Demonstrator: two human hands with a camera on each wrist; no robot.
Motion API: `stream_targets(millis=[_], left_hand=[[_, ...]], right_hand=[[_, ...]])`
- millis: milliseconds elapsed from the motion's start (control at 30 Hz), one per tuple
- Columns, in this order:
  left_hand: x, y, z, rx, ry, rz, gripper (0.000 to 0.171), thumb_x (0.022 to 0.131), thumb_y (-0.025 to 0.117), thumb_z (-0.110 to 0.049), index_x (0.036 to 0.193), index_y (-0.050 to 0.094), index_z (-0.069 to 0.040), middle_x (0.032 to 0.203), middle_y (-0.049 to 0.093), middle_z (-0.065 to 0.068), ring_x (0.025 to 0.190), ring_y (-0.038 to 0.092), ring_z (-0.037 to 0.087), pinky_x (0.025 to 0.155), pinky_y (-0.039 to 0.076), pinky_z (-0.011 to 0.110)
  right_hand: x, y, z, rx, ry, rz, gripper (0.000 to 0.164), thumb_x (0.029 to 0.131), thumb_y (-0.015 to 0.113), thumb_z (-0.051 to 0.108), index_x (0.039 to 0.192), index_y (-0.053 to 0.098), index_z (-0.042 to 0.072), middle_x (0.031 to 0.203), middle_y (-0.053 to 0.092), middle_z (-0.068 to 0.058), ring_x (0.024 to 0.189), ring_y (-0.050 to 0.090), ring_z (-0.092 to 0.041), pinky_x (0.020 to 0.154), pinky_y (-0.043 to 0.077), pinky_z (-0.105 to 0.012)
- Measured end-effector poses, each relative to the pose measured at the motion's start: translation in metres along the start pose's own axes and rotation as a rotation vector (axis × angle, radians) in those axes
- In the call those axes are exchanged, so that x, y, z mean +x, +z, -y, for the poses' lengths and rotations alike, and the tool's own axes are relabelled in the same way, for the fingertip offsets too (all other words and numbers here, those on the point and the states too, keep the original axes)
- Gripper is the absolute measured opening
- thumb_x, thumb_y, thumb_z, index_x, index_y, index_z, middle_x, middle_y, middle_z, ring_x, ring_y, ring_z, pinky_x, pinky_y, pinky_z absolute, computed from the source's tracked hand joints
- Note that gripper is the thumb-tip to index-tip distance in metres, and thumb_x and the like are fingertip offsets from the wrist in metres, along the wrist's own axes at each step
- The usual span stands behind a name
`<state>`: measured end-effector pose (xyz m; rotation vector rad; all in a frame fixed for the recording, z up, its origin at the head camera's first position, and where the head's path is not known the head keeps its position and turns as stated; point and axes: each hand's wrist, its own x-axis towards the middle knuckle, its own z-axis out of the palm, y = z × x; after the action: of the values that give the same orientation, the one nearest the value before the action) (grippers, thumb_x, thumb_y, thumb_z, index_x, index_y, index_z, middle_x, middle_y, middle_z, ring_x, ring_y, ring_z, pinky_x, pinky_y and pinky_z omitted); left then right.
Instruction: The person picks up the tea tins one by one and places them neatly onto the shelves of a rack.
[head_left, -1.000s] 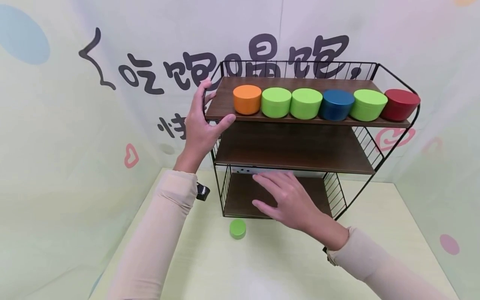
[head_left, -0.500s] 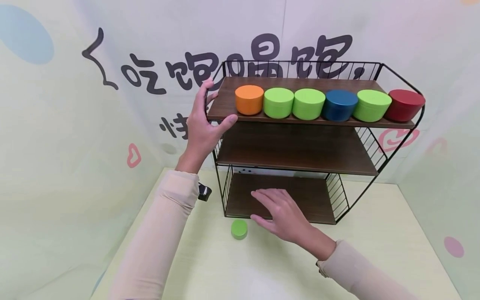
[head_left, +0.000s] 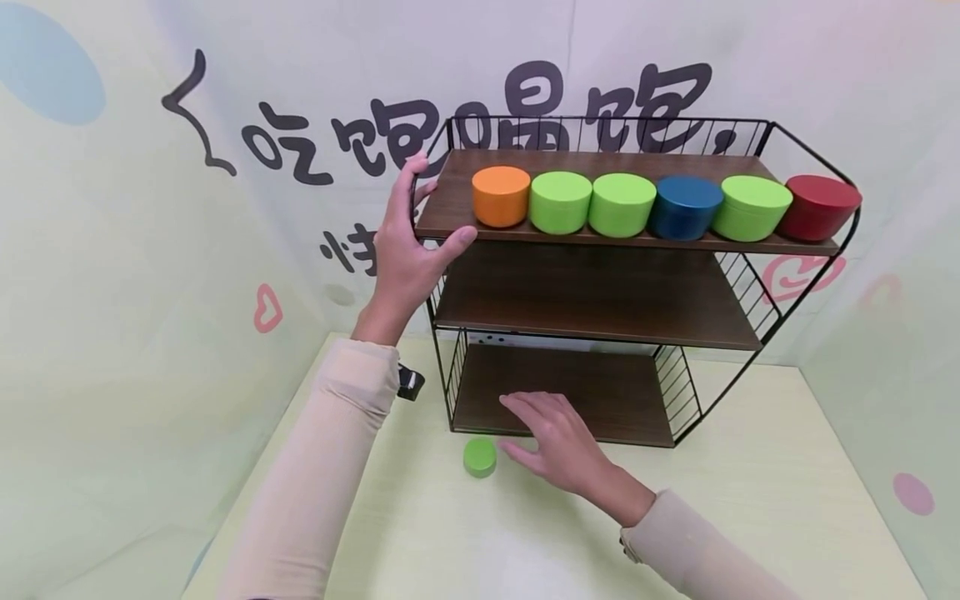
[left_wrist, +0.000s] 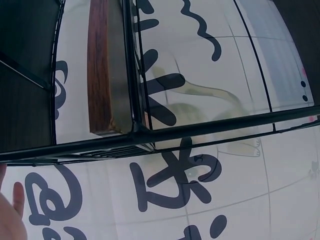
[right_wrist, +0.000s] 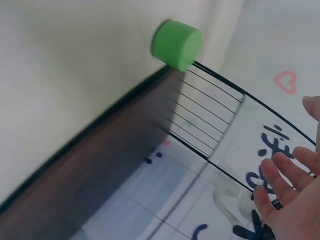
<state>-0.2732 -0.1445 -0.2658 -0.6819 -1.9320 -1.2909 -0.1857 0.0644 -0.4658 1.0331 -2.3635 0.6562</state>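
My left hand (head_left: 405,246) holds the upper left corner of a three-tier shelf rack (head_left: 600,296), thumb at the front edge and fingers over the side rail. A lone green round tin (head_left: 480,457) stands on the table just in front of the rack's lower left corner. Close to its right, in front of the bottom board, hovers my right hand (head_left: 558,446) with relaxed fingers and nothing in them. In the right wrist view that hand (right_wrist: 295,200) is well apart from the green tin (right_wrist: 177,45). Only a bit of the left hand (left_wrist: 10,220) shows in the left wrist view.
Along the top board's front edge runs a row of round tins: orange (head_left: 501,197), several green, a blue tin (head_left: 686,208) and a red tin (head_left: 819,208) at the right end. Printed cloth walls (head_left: 150,333) enclose the pale table (head_left: 450,550).
My right hand has come down and slightly left, from before the rack's lower opening to beside the green tin on the table. The left hand keeps its hold on the rack.
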Motion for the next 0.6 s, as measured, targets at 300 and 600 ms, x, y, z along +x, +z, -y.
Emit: stream_targets(millis=[300, 600], left_hand=[[0.001, 0.001, 0.002, 0.002, -0.003, -0.003, 0.081, 0.082, 0.075, -0.027, 0.147, 0.037, 0.001, 0.156, 0.038, 0.012, 0.133, 0.051, 0.029, 0.111, 0.034, 0.035], [0.001, 0.001, 0.001, -0.005, -0.009, -0.004, 0.08, 0.081, 0.076, -0.025, 0.146, 0.038, 0.0, 0.156, 0.038, 0.011, 0.132, 0.051, 0.028, 0.109, 0.035, 0.029]], right_hand=[[-0.012, 0.024, -0.007, 0.032, 0.085, 0.033, 0.052, 0.084, 0.078, 0.031, 0.127, 0.065, 0.006, 0.122, 0.068, -0.009, 0.112, 0.064, -0.027, 0.094, 0.049, -0.048], [-0.022, 0.044, -0.008, 0.122, 0.147, 0.072, 0.054, 0.082, 0.08, 0.03, 0.129, 0.064, 0.006, 0.125, 0.068, -0.01, 0.113, 0.064, -0.029, 0.092, 0.05, -0.051]])
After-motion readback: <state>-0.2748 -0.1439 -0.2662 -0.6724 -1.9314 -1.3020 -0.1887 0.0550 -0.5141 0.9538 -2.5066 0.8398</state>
